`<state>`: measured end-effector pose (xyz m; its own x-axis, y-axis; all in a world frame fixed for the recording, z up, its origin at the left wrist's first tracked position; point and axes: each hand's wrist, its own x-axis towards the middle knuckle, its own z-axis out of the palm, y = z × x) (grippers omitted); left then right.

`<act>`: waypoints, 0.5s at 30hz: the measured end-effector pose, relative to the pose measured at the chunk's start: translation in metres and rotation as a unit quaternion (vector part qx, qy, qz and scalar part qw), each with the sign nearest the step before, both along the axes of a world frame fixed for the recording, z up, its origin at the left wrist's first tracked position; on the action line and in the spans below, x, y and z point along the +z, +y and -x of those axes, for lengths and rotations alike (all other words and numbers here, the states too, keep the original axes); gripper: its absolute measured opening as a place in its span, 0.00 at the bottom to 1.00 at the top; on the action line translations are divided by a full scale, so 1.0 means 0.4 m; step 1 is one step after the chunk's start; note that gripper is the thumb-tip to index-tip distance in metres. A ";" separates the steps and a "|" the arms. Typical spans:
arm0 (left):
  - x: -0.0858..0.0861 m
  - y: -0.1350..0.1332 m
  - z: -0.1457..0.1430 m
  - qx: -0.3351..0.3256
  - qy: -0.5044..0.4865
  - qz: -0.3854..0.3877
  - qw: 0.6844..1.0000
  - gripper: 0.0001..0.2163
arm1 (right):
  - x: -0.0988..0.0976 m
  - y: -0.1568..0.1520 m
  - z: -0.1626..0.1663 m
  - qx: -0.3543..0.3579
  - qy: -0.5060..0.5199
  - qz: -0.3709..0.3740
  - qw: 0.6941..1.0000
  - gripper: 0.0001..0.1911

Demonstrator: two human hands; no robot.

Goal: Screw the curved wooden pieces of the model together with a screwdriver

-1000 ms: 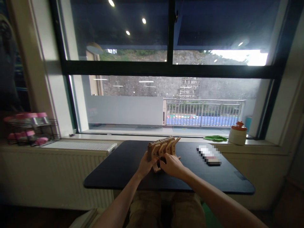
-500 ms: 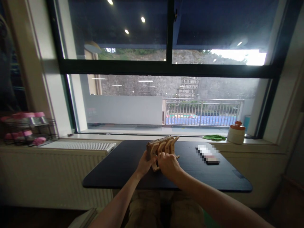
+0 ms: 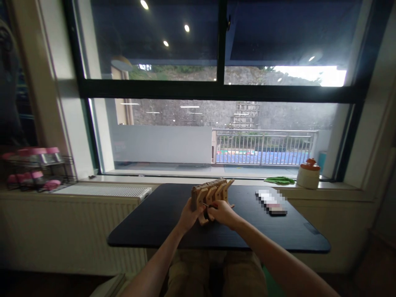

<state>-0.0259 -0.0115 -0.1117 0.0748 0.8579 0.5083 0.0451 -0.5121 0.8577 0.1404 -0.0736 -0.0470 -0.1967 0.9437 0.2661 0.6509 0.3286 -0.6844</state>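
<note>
A light wooden rack (image 3: 213, 192) with several slanted slats stands on the black table (image 3: 154, 222), near its middle. My left hand (image 3: 189, 215) is closed on the rack's left end and steadies it. Just to the right, my right hand (image 3: 223, 213) pinches a small thin dark object against the rack's front; I cannot make out what it is. Both forearms reach in from the bottom of the view.
A flat blurred item (image 3: 272, 201) lies on the table's right part. On the window sill stand a white jar with an orange lid (image 3: 308, 175) and a green cloth (image 3: 280, 180). A wire basket with pink items (image 3: 34, 169) sits at the far left, by a radiator (image 3: 102, 190).
My right hand has shifted slightly along the rack's front, its fingers now pinched lower and closer to my left hand. The left hand and the rack have stayed put.
</note>
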 end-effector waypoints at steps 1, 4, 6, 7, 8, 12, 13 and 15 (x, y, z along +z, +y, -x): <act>0.001 -0.001 0.000 -0.005 -0.004 0.003 1.000 0.23 | 0.000 -0.007 0.000 -0.001 0.001 -0.026 1.000 0.12; 0.004 -0.007 0.000 -0.008 -0.009 0.013 1.000 0.23 | 0.011 -0.041 0.000 -0.037 -0.050 -0.113 0.992 0.21; 0.006 -0.010 0.000 -0.003 -0.009 0.021 1.000 0.22 | 0.025 -0.069 -0.001 -0.059 -0.136 -0.136 0.980 0.16; 0.007 -0.011 0.000 -0.002 -0.010 0.024 1.000 0.23 | 0.031 -0.083 -0.001 -0.065 -0.185 -0.138 0.971 0.12; 0.008 -0.012 -0.001 -0.003 -0.013 0.026 1.000 0.23 | 0.037 -0.095 -0.002 -0.069 -0.230 -0.141 0.960 0.10; 0.011 -0.014 -0.002 -0.002 -0.016 0.028 0.999 0.24 | 0.051 -0.131 -0.004 -0.079 -0.325 -0.173 0.926 0.12; 0.012 -0.015 -0.002 0.000 -0.014 0.027 1.000 0.24 | 0.054 -0.135 -0.003 -0.083 -0.328 -0.185 0.922 0.12; 0.015 -0.019 -0.001 0.001 -0.009 0.023 1.000 0.23 | 0.060 -0.140 0.002 -0.089 -0.331 -0.198 0.918 0.12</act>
